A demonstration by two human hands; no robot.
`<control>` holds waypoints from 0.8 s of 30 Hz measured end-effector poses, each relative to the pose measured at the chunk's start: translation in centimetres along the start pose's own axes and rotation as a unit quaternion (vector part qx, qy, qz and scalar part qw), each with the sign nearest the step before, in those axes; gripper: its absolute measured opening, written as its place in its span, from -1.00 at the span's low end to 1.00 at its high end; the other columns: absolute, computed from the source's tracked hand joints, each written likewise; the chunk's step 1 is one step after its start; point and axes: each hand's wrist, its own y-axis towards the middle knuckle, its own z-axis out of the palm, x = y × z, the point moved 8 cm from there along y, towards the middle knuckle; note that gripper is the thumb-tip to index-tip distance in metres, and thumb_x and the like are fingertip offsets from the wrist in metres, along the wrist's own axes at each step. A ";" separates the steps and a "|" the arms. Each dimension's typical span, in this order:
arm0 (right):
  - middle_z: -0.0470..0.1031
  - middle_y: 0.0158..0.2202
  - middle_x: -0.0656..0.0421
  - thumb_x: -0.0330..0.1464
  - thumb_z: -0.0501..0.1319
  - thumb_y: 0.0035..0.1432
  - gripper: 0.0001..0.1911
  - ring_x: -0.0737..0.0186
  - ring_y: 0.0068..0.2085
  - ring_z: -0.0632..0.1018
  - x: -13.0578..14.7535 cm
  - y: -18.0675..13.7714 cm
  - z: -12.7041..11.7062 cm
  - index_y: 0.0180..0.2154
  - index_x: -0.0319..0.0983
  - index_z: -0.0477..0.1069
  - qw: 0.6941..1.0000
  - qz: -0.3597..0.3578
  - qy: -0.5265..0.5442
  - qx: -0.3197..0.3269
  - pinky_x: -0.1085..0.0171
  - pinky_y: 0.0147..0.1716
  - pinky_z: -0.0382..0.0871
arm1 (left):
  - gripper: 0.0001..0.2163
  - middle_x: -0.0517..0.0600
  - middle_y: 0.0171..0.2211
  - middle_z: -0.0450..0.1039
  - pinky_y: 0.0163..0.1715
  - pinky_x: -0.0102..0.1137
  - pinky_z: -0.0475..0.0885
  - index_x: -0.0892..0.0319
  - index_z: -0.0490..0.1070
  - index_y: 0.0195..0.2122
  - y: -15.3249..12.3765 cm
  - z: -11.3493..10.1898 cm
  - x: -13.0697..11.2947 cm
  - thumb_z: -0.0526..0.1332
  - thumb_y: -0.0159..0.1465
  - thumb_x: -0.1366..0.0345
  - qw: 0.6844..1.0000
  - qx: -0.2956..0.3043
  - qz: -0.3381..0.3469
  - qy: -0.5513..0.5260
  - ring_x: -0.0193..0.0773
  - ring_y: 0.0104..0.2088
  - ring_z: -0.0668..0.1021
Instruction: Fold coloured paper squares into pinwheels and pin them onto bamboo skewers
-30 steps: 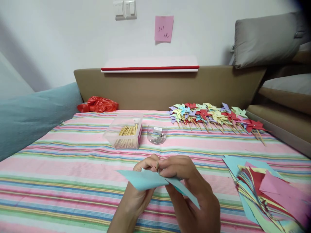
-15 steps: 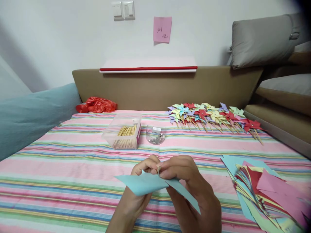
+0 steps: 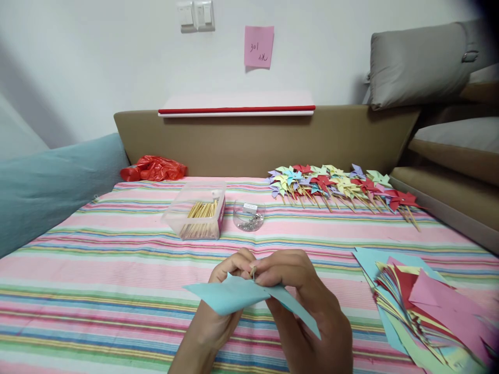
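Observation:
Both hands are closed on a light blue paper piece with cut flaps, low in the middle of the head view. My left hand pinches its upper edge from the left. From the right, my right hand grips the same edge with bent fingers. Between the fingertips shows a small tan tip, like the end of a stick, but most of it is hidden. One paper flap hangs down in front of my right palm.
Behind the hands stand a clear plastic box of wooden sticks and a round clear dish of small metal pins. Finished paper pinwheels lie at the back right. Coloured paper sheets are stacked at the right, and a red plastic bag sits back left.
The whole view has shifted very slightly. Both hands keep the same grip on the blue paper, with no clear movement of their own.

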 end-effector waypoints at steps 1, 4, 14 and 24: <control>0.57 -0.20 0.17 -0.60 0.14 0.19 -0.72 0.18 -0.10 0.54 -0.1 0.0 0.0 -0.16 -0.14 0.45 1.000 0.002 0.000 0.002 0.15 -0.09 0.43 | -0.87 -0.10 -0.42 0.26 -0.41 -0.52 0.27 0.13 0.57 -0.46 0.0 0.0 0.0 0.47 0.14 0.26 1.000 0.002 0.001 0.000 -0.40 -0.43 0.30; 0.56 -0.19 0.19 -0.59 0.14 0.20 -0.73 0.20 -0.09 0.54 -0.2 -0.1 0.2 -0.16 -0.14 0.44 1.000 0.010 0.002 0.003 0.16 -0.08 0.42 | -0.86 -0.11 -0.41 0.25 -0.40 -0.52 0.27 0.15 0.55 -0.47 0.0 -0.2 0.1 0.46 0.15 0.27 1.000 0.002 0.001 0.007 -0.41 -0.45 0.28; 0.54 -0.21 0.19 -0.55 0.11 0.25 -0.77 0.18 -0.11 0.54 -0.9 -0.7 0.5 -0.19 -0.13 0.41 0.998 0.041 0.028 -0.030 0.16 -0.10 0.44 | -0.79 -0.09 -0.44 0.23 -0.38 -0.47 0.30 0.16 0.44 -0.52 0.3 -0.2 -0.6 0.47 0.12 0.30 0.998 -0.019 0.029 0.052 -0.33 -0.40 0.31; 0.52 -0.19 0.19 -0.52 0.15 0.27 -0.81 0.19 -0.09 0.54 -1.2 -1.0 0.8 -0.17 -0.13 0.41 0.996 0.051 0.065 -0.030 0.17 -0.06 0.41 | -0.89 -0.08 -0.43 0.29 -0.40 -0.47 0.29 0.12 0.55 -0.44 0.4 -0.6 -1.0 0.44 0.16 0.28 0.994 0.006 0.054 0.093 -0.34 -0.43 0.32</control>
